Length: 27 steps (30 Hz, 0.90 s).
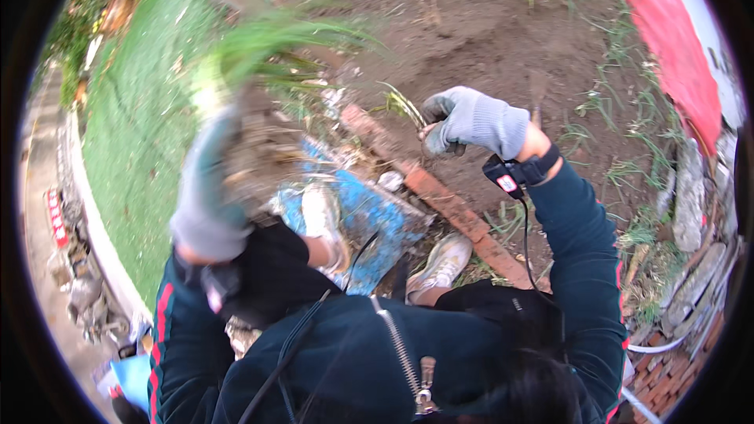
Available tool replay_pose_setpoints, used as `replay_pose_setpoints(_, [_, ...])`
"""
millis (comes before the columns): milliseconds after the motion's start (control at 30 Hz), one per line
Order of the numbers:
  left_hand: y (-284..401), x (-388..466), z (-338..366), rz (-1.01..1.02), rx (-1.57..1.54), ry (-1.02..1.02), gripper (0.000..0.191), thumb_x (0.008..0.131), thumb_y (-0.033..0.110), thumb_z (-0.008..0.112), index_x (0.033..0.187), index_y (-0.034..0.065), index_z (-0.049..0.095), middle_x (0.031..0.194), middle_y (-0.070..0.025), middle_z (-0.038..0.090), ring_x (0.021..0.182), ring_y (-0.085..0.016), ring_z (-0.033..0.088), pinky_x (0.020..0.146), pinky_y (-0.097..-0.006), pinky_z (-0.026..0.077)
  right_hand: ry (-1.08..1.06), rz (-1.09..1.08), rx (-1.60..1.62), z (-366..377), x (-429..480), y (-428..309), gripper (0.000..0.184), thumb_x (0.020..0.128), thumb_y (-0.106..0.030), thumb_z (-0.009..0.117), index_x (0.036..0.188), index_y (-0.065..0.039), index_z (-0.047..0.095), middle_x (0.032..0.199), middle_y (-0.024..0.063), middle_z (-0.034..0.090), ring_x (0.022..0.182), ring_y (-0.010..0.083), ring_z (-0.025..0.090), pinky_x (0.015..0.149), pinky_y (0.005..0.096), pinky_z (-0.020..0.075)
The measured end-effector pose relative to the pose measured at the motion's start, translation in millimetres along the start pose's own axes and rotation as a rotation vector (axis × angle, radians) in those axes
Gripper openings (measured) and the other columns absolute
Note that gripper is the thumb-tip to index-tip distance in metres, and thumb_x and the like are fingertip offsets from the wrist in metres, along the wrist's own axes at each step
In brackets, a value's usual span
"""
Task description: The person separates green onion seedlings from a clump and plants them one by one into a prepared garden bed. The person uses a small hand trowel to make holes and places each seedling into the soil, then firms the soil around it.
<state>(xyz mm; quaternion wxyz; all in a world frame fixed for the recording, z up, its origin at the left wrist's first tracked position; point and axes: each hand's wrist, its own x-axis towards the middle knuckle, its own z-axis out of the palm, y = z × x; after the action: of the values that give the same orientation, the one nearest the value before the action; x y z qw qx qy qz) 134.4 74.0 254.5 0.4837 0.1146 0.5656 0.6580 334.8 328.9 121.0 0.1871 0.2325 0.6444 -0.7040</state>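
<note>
My left hand (212, 188), in a grey and green work glove, is closed around a bunch of long-leaved green plants (277, 41) that look like scallions. Motion blurs the bunch; its brown, root-like end hangs over my lap side and its leaves point away from me. My right hand (468, 121), gloved the same way, pinches a few thin plants (403, 103) with short green and yellowish leaves. It hovers over bare soil, just beyond a row of red bricks (439, 200). The fingertips of the left glove are hidden by the bunch.
Between my shoes (442, 262) lies a worn blue board (365, 206). Green artificial turf (135, 147) covers the left side. Rows of small scallion-like plants (601, 100) grow in the soil (471, 23) at right, along a red and white wall (665, 41). Stone slabs (689, 200) lie at far right.
</note>
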Motion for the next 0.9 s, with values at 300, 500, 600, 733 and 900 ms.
replay_pose_setpoints(300, [33,-39,-17,0.349,-0.379,0.076,0.025,0.102,0.021,0.058,0.122,0.0073,0.055,0.099,0.0024,0.05,0.08,-0.01,0.042,0.072,-0.0279,0.039,0.455,-0.128,-0.741,-179,47,-4,0.021,0.083,-0.01,0.07,0.101,0.0,0.072,0.078,0.0092,0.07,0.071,0.0155,0.065,0.063,0.0331,0.0531])
replay_pose_setpoints(500, [29,-40,-26,0.342,-0.328,0.577,0.021,0.106,0.027,0.054,0.091,0.0121,0.053,0.073,0.0041,0.041,0.063,-0.008,0.032,0.055,-0.0258,0.028,0.74,-0.003,-0.476,-316,113,-17,0.054,0.077,-0.017,0.08,0.127,-0.003,0.064,0.104,0.0072,0.074,0.074,0.0161,0.067,0.066,0.0348,0.0566])
replay_pose_setpoints(600, [22,-40,-20,0.365,-0.285,0.739,0.018,0.106,0.024,0.054,0.093,0.0107,0.051,0.079,0.0037,0.044,0.065,-0.008,0.035,0.057,-0.026,0.033,0.843,0.224,-0.941,-346,144,41,0.054,0.076,-0.029,0.078,0.124,-0.009,0.067,0.112,0.0198,0.071,0.105,0.0373,0.067,0.092,0.042,0.0532])
replay_pose_setpoints(733, [10,-43,-24,0.345,-0.05,0.864,0.014,0.107,0.02,0.051,0.105,0.0064,0.056,0.091,0.0023,0.049,0.071,-0.008,0.039,0.063,-0.0256,0.037,0.911,0.434,-0.84,-348,148,137,0.059,0.072,-0.025,0.08,0.128,-0.014,0.066,0.126,0.0154,0.067,0.118,0.033,0.063,0.101,0.0412,0.0492])
replay_pose_setpoints(900, [2,-51,-51,0.313,0.07,0.794,0.032,0.108,0.017,0.045,0.136,0.002,0.052,0.105,0.0007,0.051,0.082,-0.01,0.046,0.079,-0.0248,0.043,1.023,0.434,-0.883,-353,150,177,0.042,0.081,-0.024,0.074,0.121,-0.016,0.068,0.114,0.0157,0.07,0.11,0.0338,0.066,0.092,0.0441,0.0523])
